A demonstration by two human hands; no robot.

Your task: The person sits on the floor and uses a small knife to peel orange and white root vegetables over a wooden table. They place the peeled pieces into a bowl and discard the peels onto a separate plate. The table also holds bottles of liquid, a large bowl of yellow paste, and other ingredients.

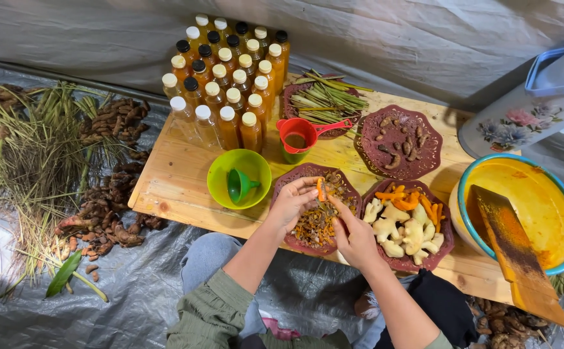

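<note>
My left hand (pixel 293 203) pinches a small orange root piece (pixel 320 190) above a dark red scalloped plate (pixel 298 174) heaped with orange peelings. Beside it my right hand (pixel 354 236) rests over the same plate with fingers curled; whether it holds anything I cannot tell. A second dark red plate (pixel 446 242) to the right carries pale ginger pieces (pixel 401 231) and orange root sticks (pixel 406 198). All of this sits on a low wooden table (pixel 172 174).
Several capped bottles of amber liquid (pixel 227 77) stand at the table's back. Near them are a green bowl with a funnel (pixel 238 179), a red ladle cup (pixel 298 134), a plate of stalks (pixel 324 100), a plate of dark roots (pixel 398 142). A yellow-stained basin (pixel 527 207) holds a wooden board. Roots and grass lie left.
</note>
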